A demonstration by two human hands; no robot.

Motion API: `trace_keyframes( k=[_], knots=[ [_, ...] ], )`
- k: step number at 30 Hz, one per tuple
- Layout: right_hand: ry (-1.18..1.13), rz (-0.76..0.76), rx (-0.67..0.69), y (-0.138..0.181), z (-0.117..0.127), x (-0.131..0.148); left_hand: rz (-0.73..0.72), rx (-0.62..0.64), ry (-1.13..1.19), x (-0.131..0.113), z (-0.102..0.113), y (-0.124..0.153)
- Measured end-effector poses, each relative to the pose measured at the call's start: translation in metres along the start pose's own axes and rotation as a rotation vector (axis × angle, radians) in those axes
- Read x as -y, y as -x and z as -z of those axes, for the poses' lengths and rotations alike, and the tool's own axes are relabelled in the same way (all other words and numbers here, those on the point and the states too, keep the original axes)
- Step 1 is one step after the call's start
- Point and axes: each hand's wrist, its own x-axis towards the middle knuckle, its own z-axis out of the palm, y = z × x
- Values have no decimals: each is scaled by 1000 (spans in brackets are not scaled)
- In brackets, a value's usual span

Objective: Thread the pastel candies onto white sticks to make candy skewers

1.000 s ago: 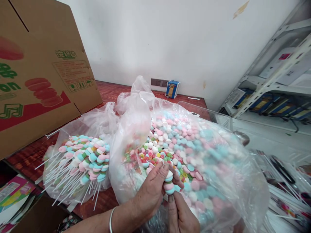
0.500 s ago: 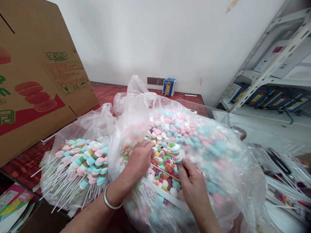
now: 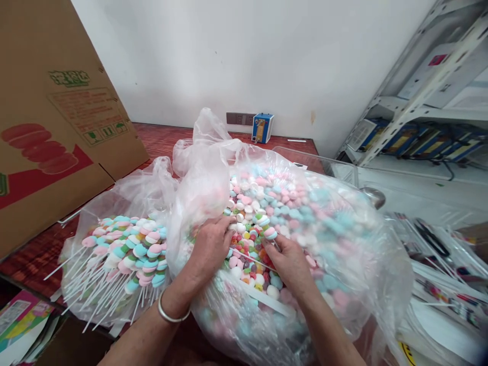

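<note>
Fingers of the left hand (image 3: 211,243), curled and held close together, dipped toward loose, round pink, white and pale-blue candies (image 3: 292,195) in a large translucent plastic bag (image 3: 211,170); their tips were partly concealed, and whether they gripped a piece could not be told. Thumb and forefinger of the right hand (image 3: 292,262) pinched the lower end of a short stack of pastel pink, blue, white and green candies (image 3: 263,220), which tilted up to the left over the bag's opening (whatever lay below the stack was masked by the hand). Between the hands sat small, bright red and green gummy candies (image 3: 241,239), too crowded to separate by eye. Crumpled film blurred the sweets on the bag's right side. Beside it, at left, a smaller clear plastic bag (image 3: 150,170) held a heap of pastel candy skewers on white sticks (image 3: 143,241), many sticks overlapping. A printed brown cardboard box (image 3: 89,56) was cut off at the left edge, its lettering hard to read.
</note>
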Motion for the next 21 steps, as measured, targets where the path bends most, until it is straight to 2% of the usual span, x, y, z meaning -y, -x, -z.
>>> trace_keyframes(
  k=[4, 10, 12, 15, 18, 19, 21],
  knots=[
    [105, 6, -28, -8, -8, 11, -17, -6, -77, -3, 0, 2],
    [242, 56, -47, -16, -16, 26, -116, 149, -227, -14, -11, -12],
    [220, 69, -44, -16, -17, 24, -114, 154, -227, -14, -14, -14],
    [112, 89, -51, -15, -13, 17, -118, 108, -97, -12, -13, -14],
    [-71, 95, -78, -13, -7, 10, -115, 23, 167, -11, -4, -10],
    [-140, 92, -88, -12, -5, 8, -97, 25, 271, -13, 0, -8],
    [-275, 81, -104, -9, -3, 6, -13, 133, 497, -17, 7, -4]
  ],
)
